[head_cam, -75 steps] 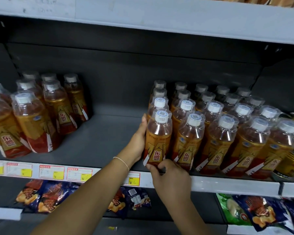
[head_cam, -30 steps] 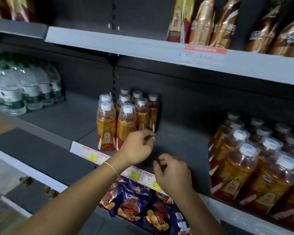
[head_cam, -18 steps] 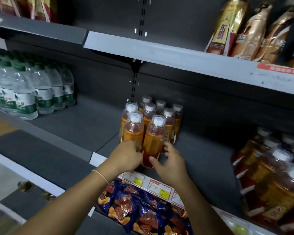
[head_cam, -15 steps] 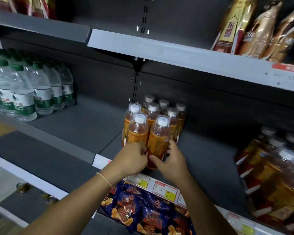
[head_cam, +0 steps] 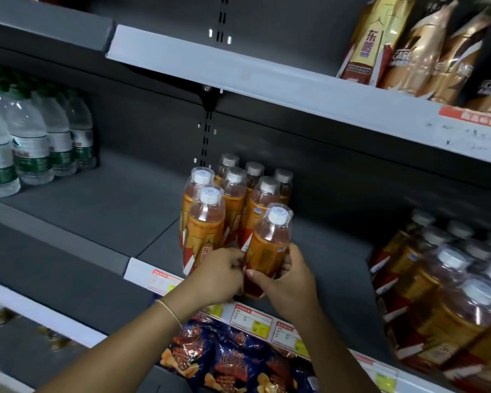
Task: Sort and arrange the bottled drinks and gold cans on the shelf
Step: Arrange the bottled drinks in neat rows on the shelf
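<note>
Bottled drinks [head_cam: 207, 228]: orange-gold bodies, red and white angular bands at the base, white caps. Water bottles [head_cam: 31, 148]: clear, green-and-white labels, green caps. Shelf [head_cam: 97, 205]: dark grey, pale front strip. Price tags [head_cam: 251, 319]: white, red headers, yellow patches. Snack bags [head_cam: 233, 361]: dark blue, orange print. Upper-shelf packs [head_cam: 425, 49]: gold.

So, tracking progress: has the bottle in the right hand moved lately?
Yes: the bottle shifted right and forward, off the standing cluster, toward the price strip.

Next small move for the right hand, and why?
Probably lift the tilted bottle clear and carry it right to the larger block of matching bottles: the right hand grips it, leaning off the small cluster, while the left hand holds its neighbour.
</note>
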The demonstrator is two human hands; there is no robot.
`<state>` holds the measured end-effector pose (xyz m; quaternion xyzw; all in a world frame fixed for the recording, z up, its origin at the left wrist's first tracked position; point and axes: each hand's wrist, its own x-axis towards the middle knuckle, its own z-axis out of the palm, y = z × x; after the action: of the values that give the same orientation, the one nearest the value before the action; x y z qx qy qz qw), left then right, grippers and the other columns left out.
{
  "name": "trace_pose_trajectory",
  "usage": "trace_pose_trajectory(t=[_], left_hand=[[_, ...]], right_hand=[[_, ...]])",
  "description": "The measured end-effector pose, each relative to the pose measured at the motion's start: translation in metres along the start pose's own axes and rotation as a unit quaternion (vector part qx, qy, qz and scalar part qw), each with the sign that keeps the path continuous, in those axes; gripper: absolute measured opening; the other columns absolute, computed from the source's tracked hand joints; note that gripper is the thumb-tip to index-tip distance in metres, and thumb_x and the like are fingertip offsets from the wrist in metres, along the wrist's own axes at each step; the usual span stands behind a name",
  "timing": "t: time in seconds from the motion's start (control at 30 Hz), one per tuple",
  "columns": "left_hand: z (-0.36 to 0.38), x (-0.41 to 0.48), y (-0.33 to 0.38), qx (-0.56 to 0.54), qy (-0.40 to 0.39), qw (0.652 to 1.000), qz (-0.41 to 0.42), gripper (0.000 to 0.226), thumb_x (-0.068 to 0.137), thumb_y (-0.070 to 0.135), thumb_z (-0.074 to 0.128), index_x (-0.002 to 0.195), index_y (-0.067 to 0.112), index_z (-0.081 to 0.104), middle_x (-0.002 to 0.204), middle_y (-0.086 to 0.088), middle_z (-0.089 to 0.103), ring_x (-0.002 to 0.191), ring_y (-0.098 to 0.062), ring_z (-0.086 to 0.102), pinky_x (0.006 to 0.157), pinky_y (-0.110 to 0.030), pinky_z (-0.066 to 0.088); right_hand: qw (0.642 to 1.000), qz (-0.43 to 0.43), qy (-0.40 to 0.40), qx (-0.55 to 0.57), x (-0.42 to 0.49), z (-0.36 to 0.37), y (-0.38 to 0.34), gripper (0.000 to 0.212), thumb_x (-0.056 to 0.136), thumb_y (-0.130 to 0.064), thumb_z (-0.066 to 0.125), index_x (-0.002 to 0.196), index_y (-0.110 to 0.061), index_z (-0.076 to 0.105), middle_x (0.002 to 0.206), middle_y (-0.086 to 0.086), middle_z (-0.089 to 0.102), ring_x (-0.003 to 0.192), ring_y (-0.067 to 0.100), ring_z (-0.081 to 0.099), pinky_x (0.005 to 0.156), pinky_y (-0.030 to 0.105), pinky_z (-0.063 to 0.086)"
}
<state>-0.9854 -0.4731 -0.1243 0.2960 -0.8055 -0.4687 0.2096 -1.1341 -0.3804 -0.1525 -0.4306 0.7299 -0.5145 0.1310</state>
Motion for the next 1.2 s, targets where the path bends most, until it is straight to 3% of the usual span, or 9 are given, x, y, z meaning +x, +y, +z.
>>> trace_pose_trajectory(t=[0.17,0.27,0.4,0.57,0.67,0.77,0.9,1.07,1.2], left_hand=[[0.032,0.017,0.004,-0.061,-0.005,0.998,0.008,0.051,0.093,-0.002,0.038,0.112,0.035,0.067,0.1,0.001,0.073,0.082,-0.025,0.071,0.065,-0.041,0.06],[0.058,0.034,0.011,-0.098,-0.007,0.995,-0.015,0.051,0.097,0.0,0.037,0.105,0.043,0.064,0.085,-0.003,0.075,0.069,-0.03,0.071,0.056,-0.039,0.059],[0.086,0.05,0.021,-0.139,-0.024,0.99,-0.012,0.051,0.096,-0.005,0.033,0.1,0.035,0.065,0.078,0.006,0.075,0.053,-0.012,0.063,0.043,-0.024,0.048],[0.112,0.068,0.027,-0.18,-0.019,0.983,-0.018,0.029,0.103,0.011,0.037,0.11,0.022,0.063,0.098,-0.009,0.072,0.081,-0.026,0.067,0.059,-0.032,0.052],[0.126,0.081,0.03,-0.171,0.008,0.985,-0.025,0.03,0.103,0.035,0.041,0.1,0.02,0.067,0.096,-0.007,0.072,0.093,-0.025,0.068,0.081,-0.039,0.054],[0.136,0.09,0.037,-0.144,0.023,0.989,-0.016,0.033,0.101,0.043,0.042,0.091,0.024,0.068,0.092,0.003,0.073,0.092,-0.015,0.068,0.081,-0.031,0.053],[0.139,0.107,0.045,-0.186,0.006,0.982,-0.035,0.035,0.102,0.037,0.046,0.093,0.012,0.069,0.088,-0.012,0.074,0.086,-0.031,0.07,0.081,-0.047,0.057],[0.139,0.124,0.043,-0.175,0.017,0.984,-0.025,0.033,0.104,0.024,0.044,0.096,0.005,0.07,0.094,-0.012,0.073,0.09,-0.023,0.067,0.076,-0.027,0.05],[0.14,0.127,0.036,-0.277,0.024,0.96,-0.025,0.03,0.105,0.012,0.038,0.109,0.0,0.065,0.109,-0.02,0.069,0.099,-0.026,0.064,0.09,-0.035,0.049]], right_hand=[[0.998,0.005,-0.004,-0.059,-0.011,-0.041,0.014,0.077,0.053,-0.05,0.085,0.122,-0.044,0.051,0.111,-0.016,0.058,0.092,0.0,0.06,0.077,0.022,0.054],[0.996,0.013,-0.019,-0.087,-0.013,-0.064,0.028,0.075,0.064,-0.039,0.085,0.13,-0.041,0.048,0.109,-0.015,0.055,0.09,0.003,0.058,0.079,0.026,0.053],[0.998,0.046,-0.012,-0.045,-0.014,-0.078,0.044,0.06,0.072,-0.028,0.085,0.121,-0.04,0.054,0.106,-0.018,0.066,0.096,-0.004,0.063,0.088,0.027,0.055],[0.996,0.081,0.032,-0.025,-0.011,-0.089,0.058,0.066,0.082,-0.025,0.079,0.139,-0.031,0.047,0.117,-0.021,0.062,0.094,-0.018,0.056,0.081,0.004,0.043],[0.993,0.105,0.058,-0.022,-0.013,-0.089,0.064,0.076,0.08,-0.025,0.08,0.146,-0.027,0.042,0.127,-0.013,0.062,0.106,-0.006,0.058,0.096,0.017,0.047],[0.988,0.118,0.084,-0.046,-0.01,-0.088,0.068,0.079,0.076,-0.029,0.084,0.142,-0.028,0.042,0.127,-0.009,0.063,0.116,0.009,0.06,0.101,0.035,0.05],[0.978,0.145,0.117,-0.094,0.009,-0.091,0.066,0.065,0.079,-0.029,0.081,0.132,-0.026,0.042,0.122,-0.007,0.063,0.113,0.013,0.061,0.094,0.034,0.052],[0.969,0.164,0.136,-0.121,0.041,-0.09,0.066,0.05,0.079,-0.02,0.079,0.111,-0.024,0.041,0.113,-0.002,0.064,0.102,0.016,0.062,0.083,0.033,0.054],[0.966,0.158,0.158,-0.132,0.062,-0.086,0.07,0.049,0.08,-0.019,0.079,0.113,-0.019,0.044,0.118,0.003,0.064,0.108,0.021,0.063,0.085,0.033,0.053]])
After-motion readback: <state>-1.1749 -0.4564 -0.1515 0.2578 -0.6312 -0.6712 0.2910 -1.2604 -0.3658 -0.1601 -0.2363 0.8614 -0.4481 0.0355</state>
